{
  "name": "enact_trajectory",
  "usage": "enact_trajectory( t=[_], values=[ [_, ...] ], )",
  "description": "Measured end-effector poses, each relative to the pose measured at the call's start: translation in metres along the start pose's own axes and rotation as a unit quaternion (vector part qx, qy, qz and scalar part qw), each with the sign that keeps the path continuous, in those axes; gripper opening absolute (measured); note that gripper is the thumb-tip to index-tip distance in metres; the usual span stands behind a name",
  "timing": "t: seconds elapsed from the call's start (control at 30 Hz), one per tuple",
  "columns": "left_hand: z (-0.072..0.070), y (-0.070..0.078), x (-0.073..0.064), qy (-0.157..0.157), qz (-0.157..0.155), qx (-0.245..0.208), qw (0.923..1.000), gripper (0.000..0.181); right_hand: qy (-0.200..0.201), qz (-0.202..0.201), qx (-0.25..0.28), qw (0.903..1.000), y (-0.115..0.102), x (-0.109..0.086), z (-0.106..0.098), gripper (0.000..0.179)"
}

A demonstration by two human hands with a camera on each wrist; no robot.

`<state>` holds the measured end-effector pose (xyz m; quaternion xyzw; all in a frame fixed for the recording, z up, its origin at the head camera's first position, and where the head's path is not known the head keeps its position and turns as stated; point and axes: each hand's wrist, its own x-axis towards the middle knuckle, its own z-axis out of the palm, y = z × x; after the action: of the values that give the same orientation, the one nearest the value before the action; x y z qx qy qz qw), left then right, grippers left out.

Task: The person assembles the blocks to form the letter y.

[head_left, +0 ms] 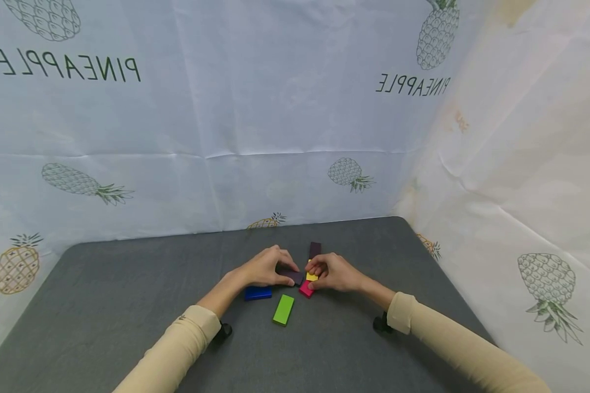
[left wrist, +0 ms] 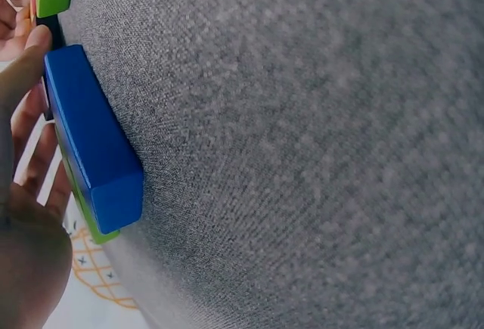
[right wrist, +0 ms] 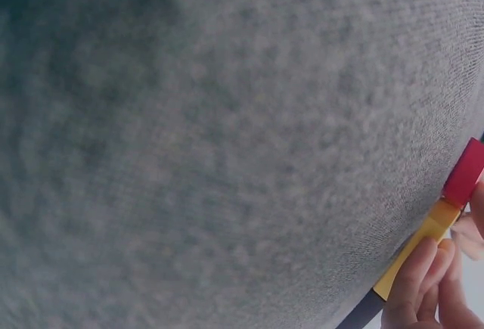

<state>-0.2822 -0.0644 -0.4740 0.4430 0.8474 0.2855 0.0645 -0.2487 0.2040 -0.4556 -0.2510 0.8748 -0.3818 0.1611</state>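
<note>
In the head view my left hand (head_left: pixel 267 266) grips a dark purple block (head_left: pixel 293 277) between thumb and fingers, its right end against a red block (head_left: pixel 306 289). My right hand (head_left: pixel 338 273) has curled fingers on a yellow block (head_left: pixel 312 277), with the thumb beside the red block. In the right wrist view the red block (right wrist: pixel 463 174), yellow block (right wrist: pixel 408 261) and a dark block (right wrist: pixel 361 312) form a line end to end. Part of the yellow block is hidden by my fingers.
A blue block (head_left: pixel 258 293) lies just below my left hand, and a bright green block (head_left: pixel 283 310) lies nearer me. Another dark block (head_left: pixel 315 249) extends beyond the yellow one. A green edge (left wrist: pixel 85 200) shows behind the blue block. Grey cloth covers the table (head_left: pixel 128 305).
</note>
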Motion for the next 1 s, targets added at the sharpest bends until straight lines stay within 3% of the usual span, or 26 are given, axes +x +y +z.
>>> enact_trajectory(
  t=[0.27, 0.43, 0.57, 1.0],
  values=[
    [0.001, 0.002, -0.002, -0.004, -0.007, 0.009, 0.9999, 0.032, 0.000, 0.002, 0.000, 1.0000, -0.001, 0.000, 0.000, 0.037],
    [-0.002, 0.000, -0.006, 0.016, -0.050, 0.010, 0.9985, 0.042, -0.001, 0.002, 0.007, 1.0000, 0.000, 0.000, 0.001, 0.037],
    [-0.005, -0.005, -0.009, 0.038, -0.072, 0.013, 0.9966, 0.039, -0.003, 0.005, 0.011, 0.9999, 0.000, 0.000, 0.001, 0.036],
    [-0.008, -0.010, -0.014, 0.038, -0.050, -0.017, 0.9979, 0.028, -0.002, 0.010, 0.004, 0.9999, -0.002, 0.000, 0.000, 0.038]
  ],
)
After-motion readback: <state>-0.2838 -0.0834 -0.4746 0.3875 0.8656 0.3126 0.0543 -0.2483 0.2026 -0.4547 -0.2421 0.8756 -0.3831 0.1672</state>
